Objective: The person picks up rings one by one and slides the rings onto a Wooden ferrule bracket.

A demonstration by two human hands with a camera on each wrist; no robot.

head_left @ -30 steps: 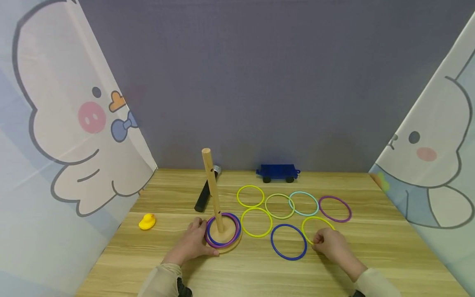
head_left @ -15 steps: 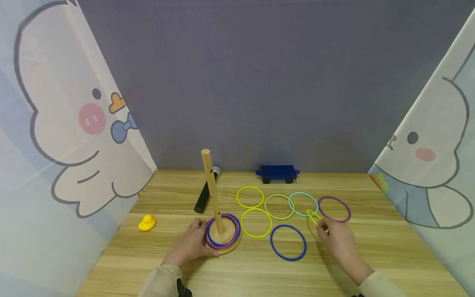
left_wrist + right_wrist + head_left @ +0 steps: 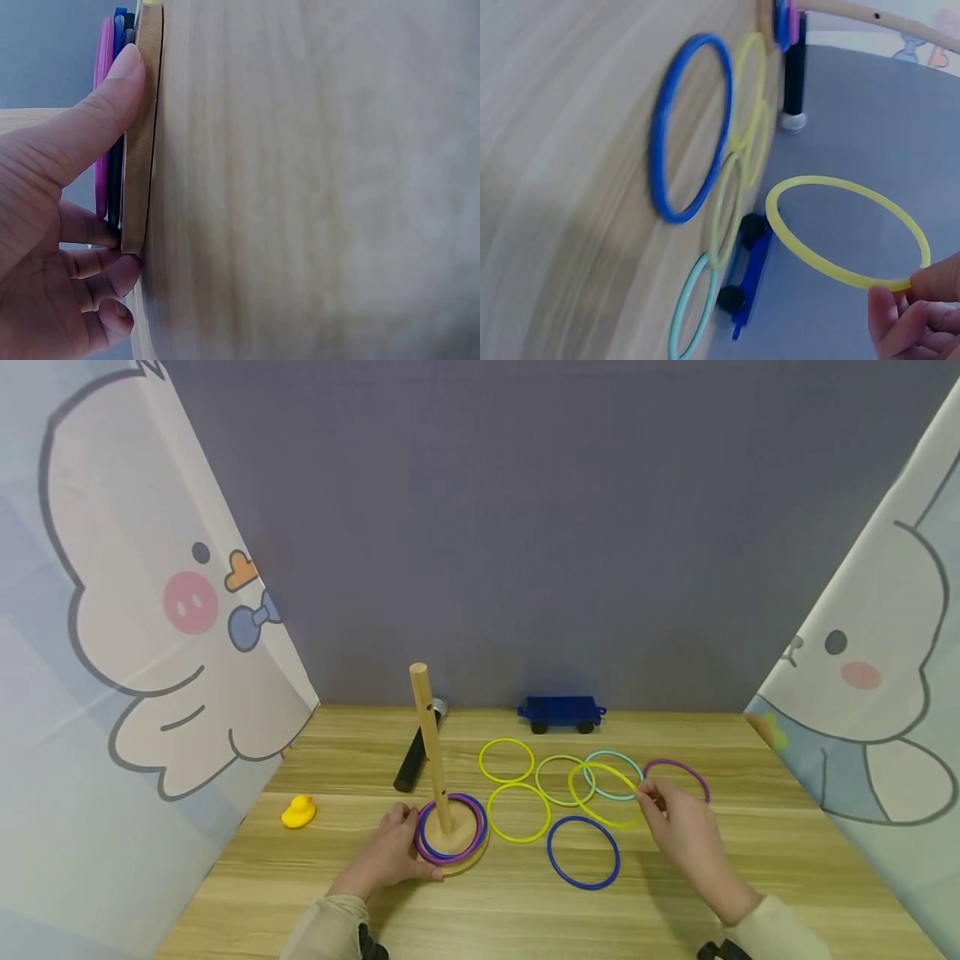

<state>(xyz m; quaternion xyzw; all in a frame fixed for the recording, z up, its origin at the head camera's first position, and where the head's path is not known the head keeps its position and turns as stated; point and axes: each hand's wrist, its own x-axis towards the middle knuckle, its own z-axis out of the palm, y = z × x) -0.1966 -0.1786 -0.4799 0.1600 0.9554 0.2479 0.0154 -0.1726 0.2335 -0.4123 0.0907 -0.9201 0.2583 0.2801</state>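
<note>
Yellow is the thin circular ring [image 3: 789, 238] your right hand [image 3: 678, 822] pinches by its rim above the wooden tabletop [image 3: 525, 910], hole clear, while your left hand [image 3: 386, 852] grips the round wooden base [image 3: 459, 841] (presumably steadying it).

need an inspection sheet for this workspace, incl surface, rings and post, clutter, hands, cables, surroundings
Surface: wood-grain table.
Job's things: wooden post on a round base, blue and purple rings around it; six loose rings on the table.
Clutter: yellow duck, black microphone-like object, blue toy wagon.
Hands: left hand grips the round base; right hand pinches a raised yellow ring.
Cables: nothing seen.
Surroundings: grey backdrop, cartoon-printed side panels.
</note>
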